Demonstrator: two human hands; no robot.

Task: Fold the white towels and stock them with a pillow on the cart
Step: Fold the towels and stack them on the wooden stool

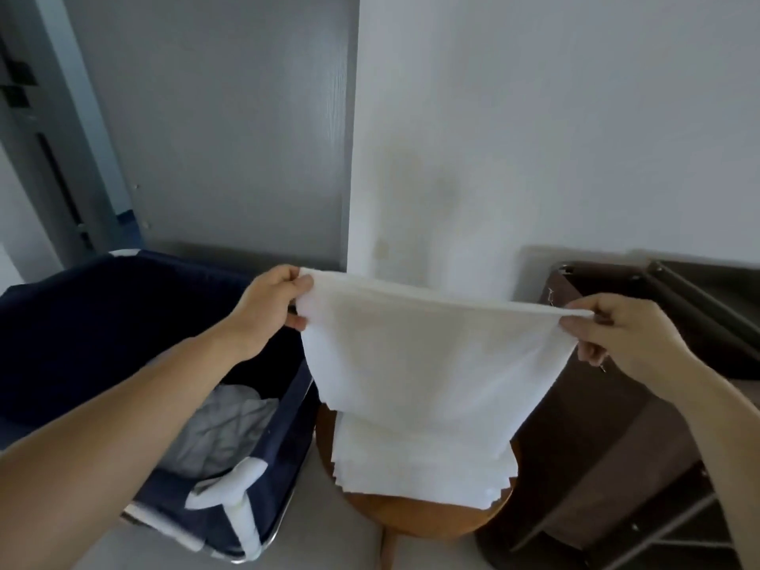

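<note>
White wall (534, 117) and a grey door panel (226, 117) are seen behind a round wooden stool (411, 516), on which a stack of folded towels (419, 466) is already laid. One white towel (427, 355) is held stretched above it, its top corners pinched by the left hand (271, 306) and right hand (617, 335). Folding appears partly done; more linen is seen in the navy hamper (123, 322). No pillow or writing is visible.

Towel stack (423, 462) on stool (415, 514); hamper (103, 322) left; cart (617, 425) right.
</note>
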